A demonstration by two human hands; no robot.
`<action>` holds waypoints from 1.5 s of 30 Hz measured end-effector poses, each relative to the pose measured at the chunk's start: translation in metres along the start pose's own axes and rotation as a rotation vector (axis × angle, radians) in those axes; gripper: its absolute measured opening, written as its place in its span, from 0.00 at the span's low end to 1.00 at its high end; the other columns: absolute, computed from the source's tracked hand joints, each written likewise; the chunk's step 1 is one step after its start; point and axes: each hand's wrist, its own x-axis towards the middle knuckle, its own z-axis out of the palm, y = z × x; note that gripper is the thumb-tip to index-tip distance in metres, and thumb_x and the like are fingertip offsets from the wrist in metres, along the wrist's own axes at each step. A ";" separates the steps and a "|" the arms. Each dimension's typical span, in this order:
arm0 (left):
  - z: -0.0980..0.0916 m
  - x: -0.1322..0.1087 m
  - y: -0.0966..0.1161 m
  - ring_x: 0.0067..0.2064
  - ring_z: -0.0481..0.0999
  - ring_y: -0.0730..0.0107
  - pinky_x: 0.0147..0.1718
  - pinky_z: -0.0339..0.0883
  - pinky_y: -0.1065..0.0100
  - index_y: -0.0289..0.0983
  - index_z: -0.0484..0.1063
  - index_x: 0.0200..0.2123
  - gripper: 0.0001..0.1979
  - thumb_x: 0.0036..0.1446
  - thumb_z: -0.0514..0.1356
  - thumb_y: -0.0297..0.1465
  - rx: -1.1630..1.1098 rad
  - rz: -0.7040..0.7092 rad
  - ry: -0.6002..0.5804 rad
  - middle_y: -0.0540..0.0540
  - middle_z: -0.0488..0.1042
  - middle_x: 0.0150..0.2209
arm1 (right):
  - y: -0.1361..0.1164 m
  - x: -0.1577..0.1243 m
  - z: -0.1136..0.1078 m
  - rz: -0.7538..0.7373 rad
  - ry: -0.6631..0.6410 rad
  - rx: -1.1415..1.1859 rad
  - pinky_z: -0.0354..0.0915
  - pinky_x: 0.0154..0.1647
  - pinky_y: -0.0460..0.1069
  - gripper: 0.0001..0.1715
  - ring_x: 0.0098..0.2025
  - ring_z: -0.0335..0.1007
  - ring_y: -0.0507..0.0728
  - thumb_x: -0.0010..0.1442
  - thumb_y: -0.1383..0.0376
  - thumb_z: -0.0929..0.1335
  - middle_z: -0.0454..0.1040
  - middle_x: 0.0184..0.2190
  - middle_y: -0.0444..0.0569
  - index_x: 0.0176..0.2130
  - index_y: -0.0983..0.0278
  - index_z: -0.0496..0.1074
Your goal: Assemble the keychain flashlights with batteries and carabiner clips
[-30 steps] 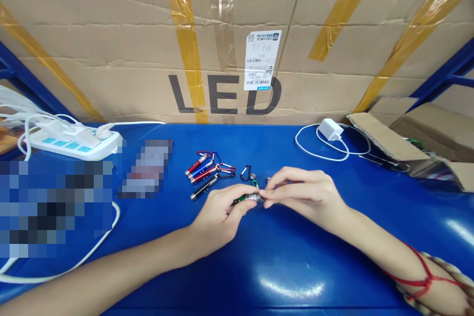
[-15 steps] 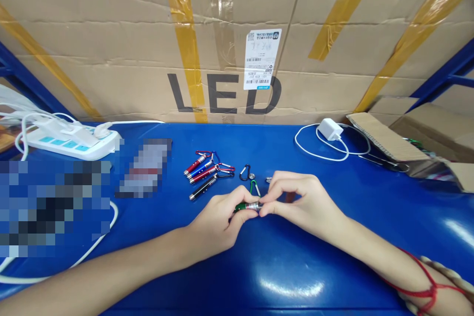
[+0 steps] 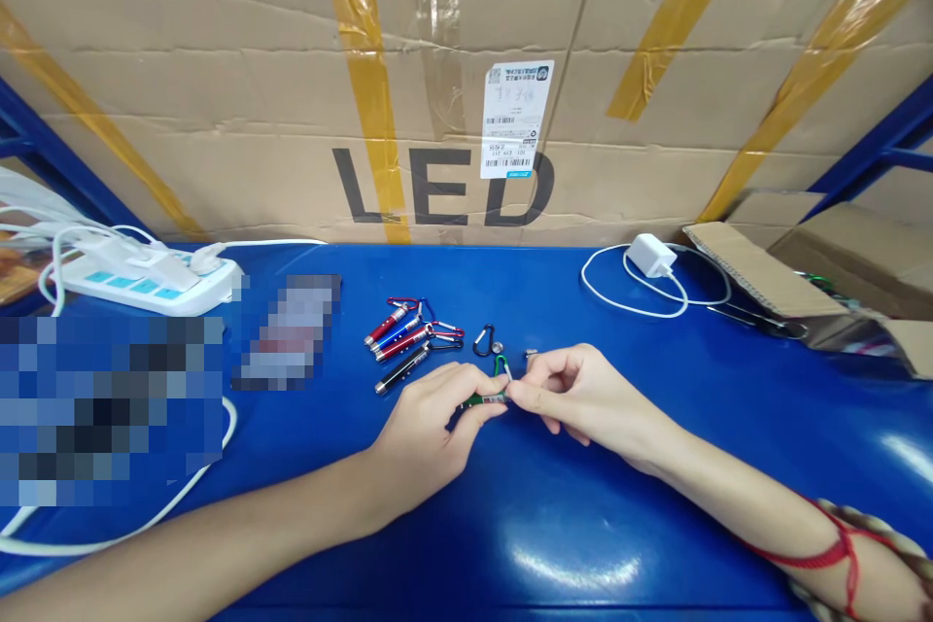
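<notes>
"LED" is printed in huge black caps across the big cardboard box, with the D partly covered by a white label. On that, a QR code and barcodes can be spotted, plus what looks like 101 and 217, middle number too blurry to be read. The sticker on the green pen-shaped tube can't be made out, tbh.

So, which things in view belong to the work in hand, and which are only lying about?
Likely in the work:
green tube in the left hand, right hand at its end
green carabiner by the hands
four similar tubes, perhaps

Likely just lying about:
white charger
power strip
cardboard box
</notes>
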 end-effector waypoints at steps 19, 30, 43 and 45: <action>-0.005 0.004 0.006 0.30 0.74 0.73 0.32 0.69 0.73 0.36 0.72 0.37 0.10 0.58 0.52 0.23 -0.072 -0.097 -0.121 0.48 0.78 0.32 | 0.004 0.002 0.002 -0.310 0.116 -0.120 0.52 0.15 0.41 0.24 0.16 0.55 0.44 0.39 0.55 0.76 0.63 0.13 0.39 0.15 0.66 0.63; -0.008 0.006 0.008 0.26 0.72 0.74 0.29 0.66 0.74 0.36 0.73 0.37 0.11 0.59 0.50 0.25 -0.118 -0.199 -0.216 0.50 0.76 0.29 | 0.005 0.001 -0.023 -1.108 0.071 -0.686 0.67 0.27 0.42 0.06 0.29 0.71 0.49 0.58 0.69 0.68 0.72 0.31 0.47 0.35 0.62 0.77; -0.007 0.001 0.004 0.31 0.74 0.74 0.32 0.66 0.76 0.37 0.71 0.35 0.08 0.59 0.53 0.24 -0.111 -0.133 -0.319 0.50 0.76 0.32 | -0.001 0.001 -0.010 -0.759 0.051 -0.477 0.59 0.19 0.43 0.16 0.21 0.63 0.48 0.49 0.54 0.72 0.68 0.18 0.44 0.20 0.64 0.76; -0.006 0.000 0.003 0.32 0.74 0.73 0.33 0.66 0.76 0.36 0.70 0.35 0.07 0.59 0.53 0.24 -0.102 -0.100 -0.301 0.49 0.76 0.32 | -0.001 0.002 -0.009 -0.669 0.047 -0.433 0.58 0.19 0.43 0.16 0.21 0.62 0.48 0.45 0.54 0.74 0.68 0.17 0.43 0.19 0.64 0.76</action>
